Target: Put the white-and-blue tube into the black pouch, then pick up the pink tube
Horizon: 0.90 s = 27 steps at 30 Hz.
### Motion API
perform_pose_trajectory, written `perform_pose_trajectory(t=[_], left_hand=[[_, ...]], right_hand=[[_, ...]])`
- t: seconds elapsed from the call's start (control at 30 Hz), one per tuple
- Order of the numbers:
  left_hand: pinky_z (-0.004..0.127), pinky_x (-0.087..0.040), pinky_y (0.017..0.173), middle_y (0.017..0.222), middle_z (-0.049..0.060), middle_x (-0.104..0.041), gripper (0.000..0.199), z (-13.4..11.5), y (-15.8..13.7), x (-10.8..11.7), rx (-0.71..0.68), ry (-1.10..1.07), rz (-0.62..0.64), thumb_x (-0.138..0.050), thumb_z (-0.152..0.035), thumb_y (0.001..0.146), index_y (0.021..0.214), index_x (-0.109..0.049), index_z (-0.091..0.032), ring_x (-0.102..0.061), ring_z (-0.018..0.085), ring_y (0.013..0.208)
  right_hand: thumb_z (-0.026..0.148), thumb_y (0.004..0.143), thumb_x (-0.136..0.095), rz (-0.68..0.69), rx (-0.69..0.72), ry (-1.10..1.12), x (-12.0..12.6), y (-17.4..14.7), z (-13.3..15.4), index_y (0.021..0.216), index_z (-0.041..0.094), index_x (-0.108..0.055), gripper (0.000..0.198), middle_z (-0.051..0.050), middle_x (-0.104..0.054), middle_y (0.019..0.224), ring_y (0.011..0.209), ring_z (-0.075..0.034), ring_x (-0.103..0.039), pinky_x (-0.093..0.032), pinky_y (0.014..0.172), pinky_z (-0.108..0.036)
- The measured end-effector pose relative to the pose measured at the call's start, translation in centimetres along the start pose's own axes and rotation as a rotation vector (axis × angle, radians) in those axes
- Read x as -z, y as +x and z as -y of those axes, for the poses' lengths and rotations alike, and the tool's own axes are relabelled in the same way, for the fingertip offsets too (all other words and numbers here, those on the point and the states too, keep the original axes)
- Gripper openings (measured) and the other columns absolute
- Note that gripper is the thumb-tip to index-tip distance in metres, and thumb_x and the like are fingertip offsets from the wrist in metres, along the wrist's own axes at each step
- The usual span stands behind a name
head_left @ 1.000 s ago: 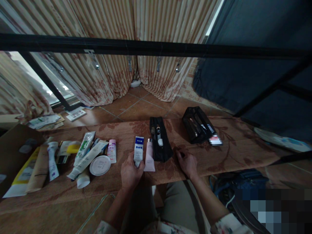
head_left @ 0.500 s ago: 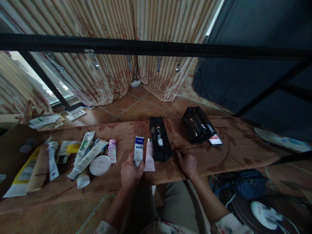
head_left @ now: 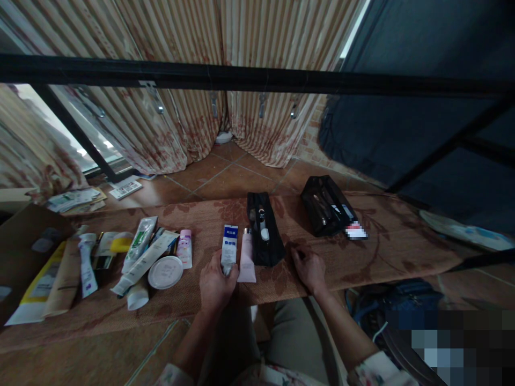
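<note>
1. L hand [head_left: 216,283] & R hand [head_left: 310,271]: no visible shift vs 0.5 s ago.
2. L fingers clamped on near end of blue/wht tube [head_left: 229,245], over bench [head_left: 396,244], just L of pink tube [head_left: 247,260].
3. R fingers curled nr blk pouch [head_left: 274,242]; can't tell if tips touch.

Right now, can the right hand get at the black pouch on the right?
Probably yes: the pouch lies farther out, with only tablecloth showing between it and the right hand. Can't tell whether those curled fingers hold anything.
</note>
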<state>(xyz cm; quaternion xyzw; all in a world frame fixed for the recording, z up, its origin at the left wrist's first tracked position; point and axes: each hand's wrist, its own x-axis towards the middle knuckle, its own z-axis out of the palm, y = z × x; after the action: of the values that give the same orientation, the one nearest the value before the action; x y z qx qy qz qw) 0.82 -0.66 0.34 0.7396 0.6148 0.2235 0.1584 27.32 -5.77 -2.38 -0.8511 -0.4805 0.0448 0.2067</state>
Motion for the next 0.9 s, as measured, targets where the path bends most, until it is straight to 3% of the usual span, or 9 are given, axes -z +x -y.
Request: perform_pose_trajectory(t=[0.9], left_hand=[[0.035,-0.046,0.080,0.095,0.008,-0.068,0.040,0.15,-0.08,-0.17,-0.010,0.008,-0.012,-0.053,-0.039,0.082,0.117,-0.052,-0.018,-0.065,0.026,0.089]], right_hand=[[0.047,0.090,-0.044,0.004,0.000,0.004,0.14,-0.03,0.13,0.096,0.022,-0.071,0.038,-0.006,-0.071,0.083,0.075,-0.018,-0.064,-0.035,0.061,-0.025]])
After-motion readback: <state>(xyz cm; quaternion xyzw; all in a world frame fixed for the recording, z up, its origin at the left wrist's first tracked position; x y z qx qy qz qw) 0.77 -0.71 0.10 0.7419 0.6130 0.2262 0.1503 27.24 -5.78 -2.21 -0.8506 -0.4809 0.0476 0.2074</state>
